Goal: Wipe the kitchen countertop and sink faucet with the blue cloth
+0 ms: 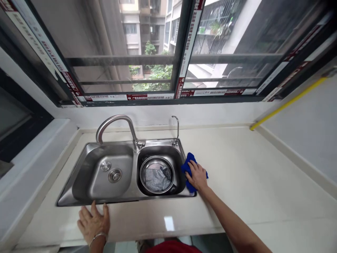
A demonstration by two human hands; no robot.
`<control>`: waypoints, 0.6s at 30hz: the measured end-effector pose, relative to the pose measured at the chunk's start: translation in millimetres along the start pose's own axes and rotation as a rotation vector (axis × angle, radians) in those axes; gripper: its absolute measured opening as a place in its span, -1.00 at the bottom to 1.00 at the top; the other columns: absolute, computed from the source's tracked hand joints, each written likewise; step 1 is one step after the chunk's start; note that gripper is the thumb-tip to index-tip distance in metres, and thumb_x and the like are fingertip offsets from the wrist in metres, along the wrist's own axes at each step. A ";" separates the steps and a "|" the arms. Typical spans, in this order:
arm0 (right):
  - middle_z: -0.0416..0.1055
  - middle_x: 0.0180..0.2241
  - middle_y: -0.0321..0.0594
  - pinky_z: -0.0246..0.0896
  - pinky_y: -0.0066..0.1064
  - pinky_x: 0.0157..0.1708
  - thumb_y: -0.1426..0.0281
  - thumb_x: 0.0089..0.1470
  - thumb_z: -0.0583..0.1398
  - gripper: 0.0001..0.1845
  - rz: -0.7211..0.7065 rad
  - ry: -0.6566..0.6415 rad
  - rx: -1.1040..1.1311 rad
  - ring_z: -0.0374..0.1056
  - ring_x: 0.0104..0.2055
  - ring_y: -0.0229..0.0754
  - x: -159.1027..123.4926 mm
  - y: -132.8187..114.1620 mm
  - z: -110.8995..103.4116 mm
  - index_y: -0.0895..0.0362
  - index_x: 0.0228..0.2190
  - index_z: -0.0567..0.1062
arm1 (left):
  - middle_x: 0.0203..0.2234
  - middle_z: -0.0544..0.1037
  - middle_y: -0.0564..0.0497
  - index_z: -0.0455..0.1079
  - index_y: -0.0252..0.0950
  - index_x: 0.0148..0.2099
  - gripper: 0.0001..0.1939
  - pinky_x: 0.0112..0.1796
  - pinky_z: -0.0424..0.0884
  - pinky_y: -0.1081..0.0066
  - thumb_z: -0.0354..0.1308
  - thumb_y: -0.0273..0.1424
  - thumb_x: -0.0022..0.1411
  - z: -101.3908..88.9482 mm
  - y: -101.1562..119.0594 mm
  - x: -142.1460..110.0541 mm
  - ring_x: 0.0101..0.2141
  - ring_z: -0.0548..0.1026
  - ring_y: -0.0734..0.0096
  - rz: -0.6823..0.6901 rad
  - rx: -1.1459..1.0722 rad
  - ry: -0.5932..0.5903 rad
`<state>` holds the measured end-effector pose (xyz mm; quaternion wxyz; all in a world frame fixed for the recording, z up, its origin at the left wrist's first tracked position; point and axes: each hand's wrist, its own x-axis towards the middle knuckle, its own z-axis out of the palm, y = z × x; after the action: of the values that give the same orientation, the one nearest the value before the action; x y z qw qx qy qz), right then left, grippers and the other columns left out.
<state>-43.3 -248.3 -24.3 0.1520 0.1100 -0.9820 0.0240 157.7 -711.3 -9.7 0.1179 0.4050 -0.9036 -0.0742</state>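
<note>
My right hand (197, 175) presses a blue cloth (190, 158) down at the right rim of the steel double sink (126, 201), its fingers curled over the cloth. Part of the cloth lies on the sink's edge, part on the pale countertop (231, 165). With fingers spread, my left hand (94, 223) rests flat on the counter in front of the left basin (89, 175) and holds nothing. In the right basin sits a round metal strainer pot (157, 160) with a crumpled, greyish, see-through piece (157, 179) inside.
A curved steel faucet (116, 117) rises behind the basins, and a thin small spout (178, 128) stands at the back right. The left basin has a drain (114, 175). A window (126, 96) spans the back wall. A yellow pipe (286, 105) slants along the right wall.
</note>
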 end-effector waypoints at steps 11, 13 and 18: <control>0.38 0.12 0.01 0.24 -0.04 -0.15 0.33 0.11 0.16 -0.55 0.013 -0.029 -0.002 0.30 -0.06 0.16 -15.5 -7.5 -5.4 0.05 0.06 0.43 | 0.32 0.13 -0.48 0.25 -0.45 0.30 -0.31 0.28 0.01 -0.08 -0.20 -0.09 0.34 -3.1 1.7 -2.4 0.37 0.01 -0.12 0.004 0.020 0.042; 0.42 0.07 0.01 0.28 -0.01 -0.13 0.35 0.09 0.15 -0.58 0.029 -0.021 0.088 0.34 -0.08 0.16 -7.7 -3.0 -2.8 0.03 0.02 0.45 | 0.32 0.13 -0.49 0.26 -0.46 0.29 -0.31 0.27 0.01 -0.09 -0.19 -0.09 0.33 -3.0 1.5 -2.6 0.37 0.01 -0.12 0.003 0.018 0.045; 0.50 -0.04 -0.04 0.37 0.00 -0.03 0.26 0.08 0.09 -0.60 0.153 -0.025 0.449 0.43 -0.06 0.13 16.2 -6.6 1.9 0.01 -0.05 0.48 | 0.33 0.13 -0.48 0.27 -0.45 0.29 -0.33 0.27 0.01 -0.10 -0.18 -0.11 0.33 -0.6 -1.2 -1.6 0.36 0.03 -0.12 -0.007 0.030 0.032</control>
<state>-57.5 -258.2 -21.1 0.1092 0.0665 -0.9593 0.2518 159.7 -710.9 -9.6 0.1263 0.4109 -0.9012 -0.0547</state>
